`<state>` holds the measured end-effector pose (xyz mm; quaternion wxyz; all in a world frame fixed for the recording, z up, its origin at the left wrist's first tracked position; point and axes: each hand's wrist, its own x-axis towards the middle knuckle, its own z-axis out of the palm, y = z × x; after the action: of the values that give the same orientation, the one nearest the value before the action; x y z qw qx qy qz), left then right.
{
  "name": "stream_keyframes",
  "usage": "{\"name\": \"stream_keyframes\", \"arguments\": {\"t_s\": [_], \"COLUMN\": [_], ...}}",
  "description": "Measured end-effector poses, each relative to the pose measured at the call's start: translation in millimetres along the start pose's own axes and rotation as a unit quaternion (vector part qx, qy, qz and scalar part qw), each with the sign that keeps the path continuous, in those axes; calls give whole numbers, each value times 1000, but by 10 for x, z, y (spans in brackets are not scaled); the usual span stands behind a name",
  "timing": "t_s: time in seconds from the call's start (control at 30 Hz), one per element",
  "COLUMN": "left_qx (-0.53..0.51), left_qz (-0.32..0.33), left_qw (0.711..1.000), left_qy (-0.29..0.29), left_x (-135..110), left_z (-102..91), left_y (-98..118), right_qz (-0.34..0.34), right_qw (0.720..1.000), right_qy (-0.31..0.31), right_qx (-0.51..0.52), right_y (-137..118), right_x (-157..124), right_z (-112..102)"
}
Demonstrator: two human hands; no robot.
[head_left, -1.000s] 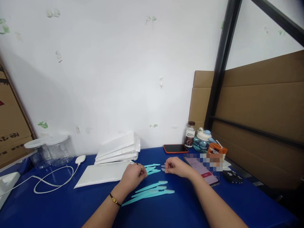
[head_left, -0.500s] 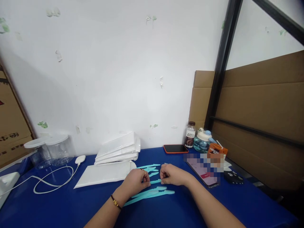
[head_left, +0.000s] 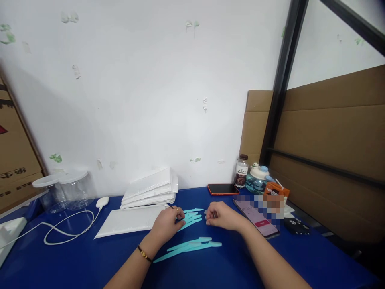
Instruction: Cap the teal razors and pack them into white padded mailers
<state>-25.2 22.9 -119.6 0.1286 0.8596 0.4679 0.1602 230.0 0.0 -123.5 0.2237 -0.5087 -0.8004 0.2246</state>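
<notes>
Several slim teal plastic sticks lie on the blue table (head_left: 75, 261). One group of teal sticks (head_left: 192, 216) lies between my hands, and my left hand (head_left: 167, 222) is closed with its fingertips on their left ends. A second group of teal sticks (head_left: 189, 245) lies nearer to me, untouched. My right hand (head_left: 221, 214) is curled closed just right of the far group, pinching a small pale piece that I cannot make out. A gold bracelet circles my left wrist.
A flat white padded envelope (head_left: 129, 220) lies left of my hands, a stack of envelopes (head_left: 150, 188) behind it. Clear jars (head_left: 63, 192), a white cable (head_left: 66, 228), two phones (head_left: 222, 188), bottles (head_left: 240, 170) and cardboard panels (head_left: 331, 132) ring the table.
Both hands came toward me to the near sticks, then went back to the far group. One stick that lay with the near group now lies with the far group.
</notes>
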Motion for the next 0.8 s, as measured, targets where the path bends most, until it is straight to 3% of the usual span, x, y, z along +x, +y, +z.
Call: {"name": "stream_keyframes", "arguments": {"t_s": [0.1, 0.17, 0.3, 0.43, 0.63, 0.7, 0.8], "left_qx": [-33, -48, -54, -2, 35, 20, -23], "left_qz": [20, 31, 32, 18, -9, -2, 9], "left_qw": [997, 991, 987, 997, 999, 1000, 995], "left_qy": [-72, -118, -145, -77, -11, -5, -99], "left_x": [-70, -102, -95, -22, 1, -57, -168], "left_z": [-1, 11, 54, 44, -46, -77, -101], "left_y": [56, 87, 97, 19, -23, 26, 88], "right_qz": [-21, -14, -9, -6, 53, 34, -18], "right_qw": [994, 991, 994, 999, 996, 998, 1000], "right_qy": [-108, -135, -107, -29, 64, 56, -18], "right_qx": [-1, -11, -8, -16, -32, -24, 12], "right_y": [-135, -202, -217, -56, 142, 81, -108], "right_x": [-19, -19, -1, 15, 16, 5, -7], "right_z": [84, 128, 151, 60, -102, -79, 37]}}
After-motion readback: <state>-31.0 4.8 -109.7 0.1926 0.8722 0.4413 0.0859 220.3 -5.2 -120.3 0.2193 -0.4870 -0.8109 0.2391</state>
